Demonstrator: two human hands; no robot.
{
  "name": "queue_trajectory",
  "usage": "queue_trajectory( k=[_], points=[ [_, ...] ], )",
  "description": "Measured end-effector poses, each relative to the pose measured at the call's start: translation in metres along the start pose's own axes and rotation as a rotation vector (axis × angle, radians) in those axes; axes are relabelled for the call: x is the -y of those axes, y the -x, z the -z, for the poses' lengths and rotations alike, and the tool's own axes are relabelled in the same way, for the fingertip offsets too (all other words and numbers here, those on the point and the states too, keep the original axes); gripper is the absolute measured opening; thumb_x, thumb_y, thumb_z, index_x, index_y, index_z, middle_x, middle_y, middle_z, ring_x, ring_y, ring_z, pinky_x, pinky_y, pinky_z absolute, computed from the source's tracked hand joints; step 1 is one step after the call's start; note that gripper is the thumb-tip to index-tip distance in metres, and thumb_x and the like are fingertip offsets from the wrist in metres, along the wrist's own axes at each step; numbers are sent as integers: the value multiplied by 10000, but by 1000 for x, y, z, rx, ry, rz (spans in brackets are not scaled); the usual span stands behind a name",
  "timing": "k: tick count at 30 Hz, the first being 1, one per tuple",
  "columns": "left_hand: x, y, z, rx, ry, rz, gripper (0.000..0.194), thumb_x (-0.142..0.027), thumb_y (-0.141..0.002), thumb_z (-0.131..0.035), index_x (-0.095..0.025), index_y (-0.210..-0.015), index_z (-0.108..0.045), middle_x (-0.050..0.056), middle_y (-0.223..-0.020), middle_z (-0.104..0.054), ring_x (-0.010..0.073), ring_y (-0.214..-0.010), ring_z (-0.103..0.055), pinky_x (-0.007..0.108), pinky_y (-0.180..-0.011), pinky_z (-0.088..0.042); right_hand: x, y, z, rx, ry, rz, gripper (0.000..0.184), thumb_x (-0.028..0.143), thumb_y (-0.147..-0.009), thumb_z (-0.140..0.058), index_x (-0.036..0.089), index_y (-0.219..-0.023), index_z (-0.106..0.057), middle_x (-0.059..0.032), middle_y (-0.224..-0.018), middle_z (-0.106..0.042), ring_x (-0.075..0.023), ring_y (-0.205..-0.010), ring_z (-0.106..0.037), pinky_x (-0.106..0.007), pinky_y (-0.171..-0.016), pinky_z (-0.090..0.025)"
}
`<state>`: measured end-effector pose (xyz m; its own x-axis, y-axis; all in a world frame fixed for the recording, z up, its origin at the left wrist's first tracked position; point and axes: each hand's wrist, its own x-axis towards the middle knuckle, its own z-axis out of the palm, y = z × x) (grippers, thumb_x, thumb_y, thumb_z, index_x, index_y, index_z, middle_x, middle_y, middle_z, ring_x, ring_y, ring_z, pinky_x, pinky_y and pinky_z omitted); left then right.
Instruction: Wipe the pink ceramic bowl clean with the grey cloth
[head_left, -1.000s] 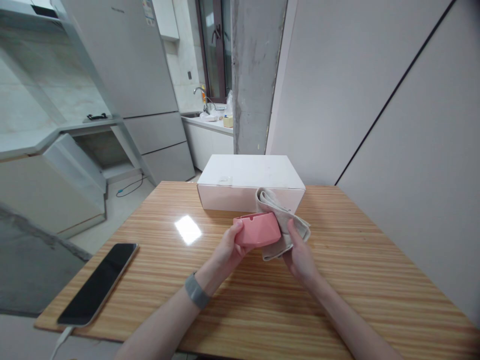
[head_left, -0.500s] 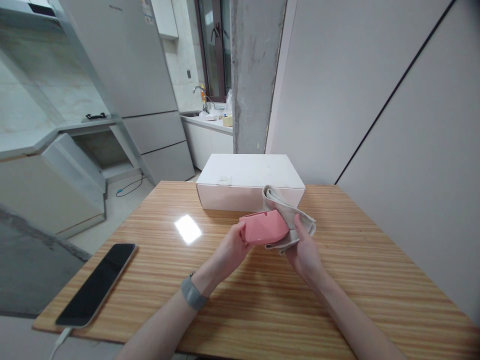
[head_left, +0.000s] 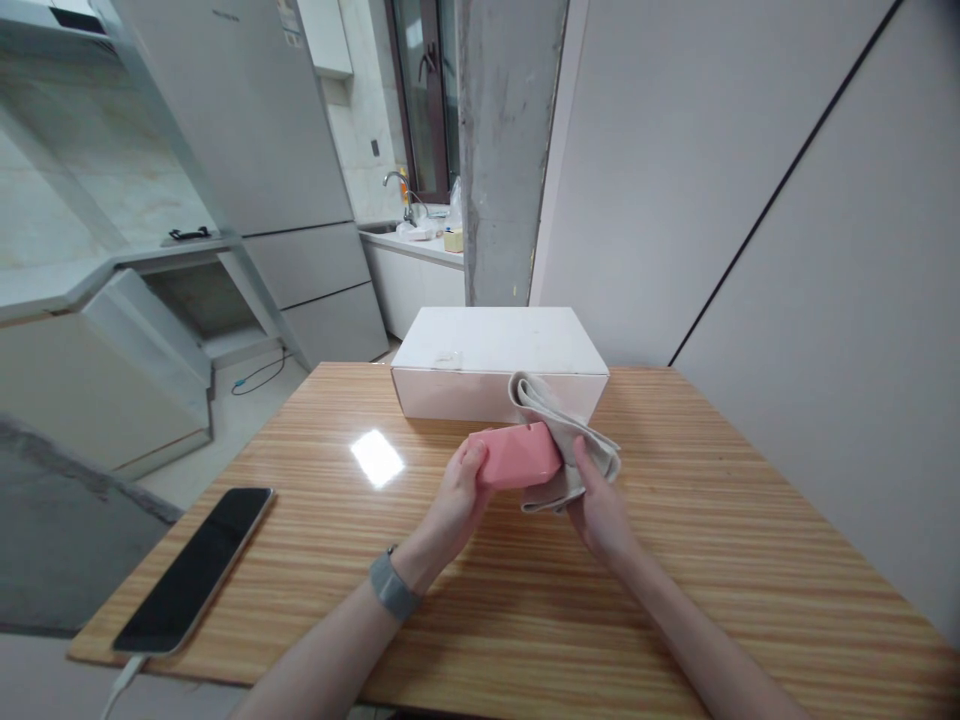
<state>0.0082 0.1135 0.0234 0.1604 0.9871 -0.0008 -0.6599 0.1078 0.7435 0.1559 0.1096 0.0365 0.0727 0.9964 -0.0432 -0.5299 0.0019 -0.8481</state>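
Observation:
In the head view a small pink case (head_left: 517, 456) with rounded corners is held above the table by my left hand (head_left: 459, 500), thumb on its near face at the left end. My right hand (head_left: 600, 505) is closed on a folded light grey cloth (head_left: 559, 420), with the thumb on top. The cloth touches the right end of the pink case and wraps partly behind it. Most of my right fingers are hidden under the cloth, and the far side of the case is out of sight.
A white cardboard box (head_left: 495, 345) stands at the back of the wood-grain table (head_left: 712, 560), behind my hands. At the front left lies a black phone (head_left: 196, 570) with a white cable (head_left: 124, 680) plugged in. A pale wall (head_left: 810, 330) runs along the right.
Both hands have shifted slightly left with the pink case and the cloth. The case has turned a little, and my left thumb now lies further over its near face.

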Motion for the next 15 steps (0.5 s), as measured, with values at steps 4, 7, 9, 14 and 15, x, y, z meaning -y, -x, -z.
queue_trajectory(
  k=[4,7,9,14,15],
  points=[
    [1,-1,-1,-74,52,106,521,-539,-860,-573,-134,-1186,-619,137,-1226,-644,256,-1169,-571,366,-1013,-436,-13,-1,11,-15,123,87,449,527,-746,-726,285,-1124,-700,10,-1236,-686,-234,-1293,-509,-367,-1129,-351],
    [-5,1,-5,-38,114,158,545,-550,-868,-553,-129,-1210,-609,146,-1258,-628,272,-1213,-546,386,-1048,-416,-13,-2,11,-50,105,91,431,526,-734,-737,283,-1089,-715,14,-1184,-712,-236,-1248,-551,-360,-1073,-428],
    [-11,2,-8,22,154,206,538,-537,-878,-529,-126,-1214,-613,140,-1256,-632,283,-1235,-531,396,-1062,-404,-7,-3,8,-105,58,57,415,537,-724,-737,278,-1048,-729,17,-1104,-743,-249,-1114,-642,-363,-930,-546],
    [-16,3,-6,132,135,225,410,-382,-895,-544,-126,-1204,-630,130,-1251,-641,286,-1233,-537,410,-1060,-403,11,-4,-3,-127,-73,-37,425,542,-690,-745,245,-995,-737,1,-952,-779,-247,-801,-726,-316,-562,-606],
    [-14,2,-4,142,118,207,415,-386,-899,-553,-131,-1218,-622,133,-1260,-637,289,-1230,-540,421,-1057,-404,14,-4,-4,-122,-88,-45,427,541,-697,-738,234,-993,-738,-6,-950,-780,-245,-796,-727,-306,-548,-600]
  ],
)
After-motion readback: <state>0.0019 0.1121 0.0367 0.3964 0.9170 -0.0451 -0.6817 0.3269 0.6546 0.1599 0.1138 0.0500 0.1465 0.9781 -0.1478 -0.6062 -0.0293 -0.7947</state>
